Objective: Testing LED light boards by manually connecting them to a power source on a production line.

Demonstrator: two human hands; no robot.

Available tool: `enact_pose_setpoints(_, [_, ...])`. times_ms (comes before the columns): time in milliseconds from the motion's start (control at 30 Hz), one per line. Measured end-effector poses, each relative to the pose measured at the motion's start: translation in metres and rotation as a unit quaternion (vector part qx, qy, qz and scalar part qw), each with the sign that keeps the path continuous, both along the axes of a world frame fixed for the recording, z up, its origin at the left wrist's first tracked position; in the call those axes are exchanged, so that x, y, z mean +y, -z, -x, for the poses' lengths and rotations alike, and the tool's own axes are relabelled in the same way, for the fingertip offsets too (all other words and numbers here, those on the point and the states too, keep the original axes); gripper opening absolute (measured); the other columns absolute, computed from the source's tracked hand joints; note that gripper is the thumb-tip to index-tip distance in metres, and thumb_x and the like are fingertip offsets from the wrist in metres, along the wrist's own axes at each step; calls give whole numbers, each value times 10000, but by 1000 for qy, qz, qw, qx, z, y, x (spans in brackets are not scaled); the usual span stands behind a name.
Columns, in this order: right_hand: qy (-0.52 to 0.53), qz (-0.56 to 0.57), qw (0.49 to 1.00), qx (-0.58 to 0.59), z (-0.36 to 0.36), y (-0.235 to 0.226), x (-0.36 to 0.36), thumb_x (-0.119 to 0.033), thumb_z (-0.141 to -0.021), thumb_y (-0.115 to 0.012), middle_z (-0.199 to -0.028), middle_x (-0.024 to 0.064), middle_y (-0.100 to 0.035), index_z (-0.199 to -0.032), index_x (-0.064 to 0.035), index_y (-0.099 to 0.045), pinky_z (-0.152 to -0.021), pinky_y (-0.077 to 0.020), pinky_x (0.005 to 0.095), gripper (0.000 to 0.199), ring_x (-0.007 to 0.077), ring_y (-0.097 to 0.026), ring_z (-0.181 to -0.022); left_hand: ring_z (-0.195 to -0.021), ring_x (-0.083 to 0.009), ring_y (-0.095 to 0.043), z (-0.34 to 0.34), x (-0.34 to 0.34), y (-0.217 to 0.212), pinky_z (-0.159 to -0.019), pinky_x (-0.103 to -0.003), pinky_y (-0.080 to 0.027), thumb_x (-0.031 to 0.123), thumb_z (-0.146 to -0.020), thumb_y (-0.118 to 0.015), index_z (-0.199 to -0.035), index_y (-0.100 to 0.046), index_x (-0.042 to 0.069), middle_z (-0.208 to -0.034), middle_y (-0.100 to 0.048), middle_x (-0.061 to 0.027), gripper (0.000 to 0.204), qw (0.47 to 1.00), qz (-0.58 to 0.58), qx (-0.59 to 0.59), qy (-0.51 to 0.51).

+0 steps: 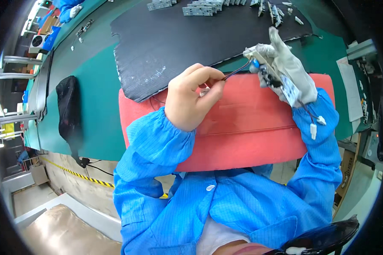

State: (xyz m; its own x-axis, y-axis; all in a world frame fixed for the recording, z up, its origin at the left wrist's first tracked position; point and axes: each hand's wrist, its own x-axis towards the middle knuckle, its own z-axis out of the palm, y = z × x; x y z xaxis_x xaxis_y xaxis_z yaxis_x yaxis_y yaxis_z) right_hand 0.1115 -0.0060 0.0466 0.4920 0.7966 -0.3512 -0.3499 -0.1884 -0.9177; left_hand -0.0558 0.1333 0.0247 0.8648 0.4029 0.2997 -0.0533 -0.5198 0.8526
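Observation:
Bare and pinched closed, my left hand [189, 98] grips a dark wire cable [238, 71] between thumb and forefinger. The cable runs across to a small circuit board [290, 90] with blue and black components. My right hand [300, 70], in a white glove, holds this board from behind, one digit sticking upward. From the board's lower end hang thin wires with white plug connectors [313, 131] over my right sleeve. Both hands are above a red foam pad [242, 127]. A small pale part shows under my left fingers; its kind is unclear.
A black mat [170, 46] lies beyond the pad on the green tabletop [95, 110]. Several circuit boards [198, 10] stand in rows at its far side, with loose boards at the far right. A black cloth item [68, 110] lies left; paper sheets [349, 89] lie right.

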Motion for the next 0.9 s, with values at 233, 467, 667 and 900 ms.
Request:
enact_pose_setpoints(233, [-100, 20, 984, -146, 18, -22, -9, -175, -797, -582, -903, 115, -609, -1195, 28, -505, -453, -430, 157, 453, 44, -496, -536, -627, -162, -635, 13, 8, 12, -585, -255, -506, 13, -762, -665, -847, -641, -16, -758, -610, -93, 92, 991, 115, -42, -47])
enact_pose_setpoints(467, [-129, -90, 806, -570, -11, -7, -26, -99, -703, -618, -910, 87, -642, -1074, -27, -611, -568, -464, 246, 378, 121, -591, -710, -696, -189, -615, 26, 9, 10, -648, -290, -495, 29, -733, -697, -811, -628, 7, -740, -604, -90, 106, 996, 56, -48, -53])
enact_pose_setpoints(667, [-65, -37, 939, -335, -1, -9, -22, -178, -681, -664, -863, 106, -655, -887, 12, -622, -620, -469, 266, 284, 123, -591, -713, -755, -246, -565, 26, 18, 18, -667, -328, -468, 16, -684, -716, -772, -613, 32, -750, -593, -80, 136, 988, -125, -83, -19])
enact_pose_setpoints(900, [-56, 39, 965, -255, -2, 10, -8, -263, -857, -559, -633, 54, -577, -1042, 64, -582, -344, -373, 166, 376, 54, -479, -384, -712, -260, -585, 27, 21, 19, -607, -324, -473, -15, -675, -722, -803, -624, 22, -766, -609, -110, 166, 979, -175, -104, -22])
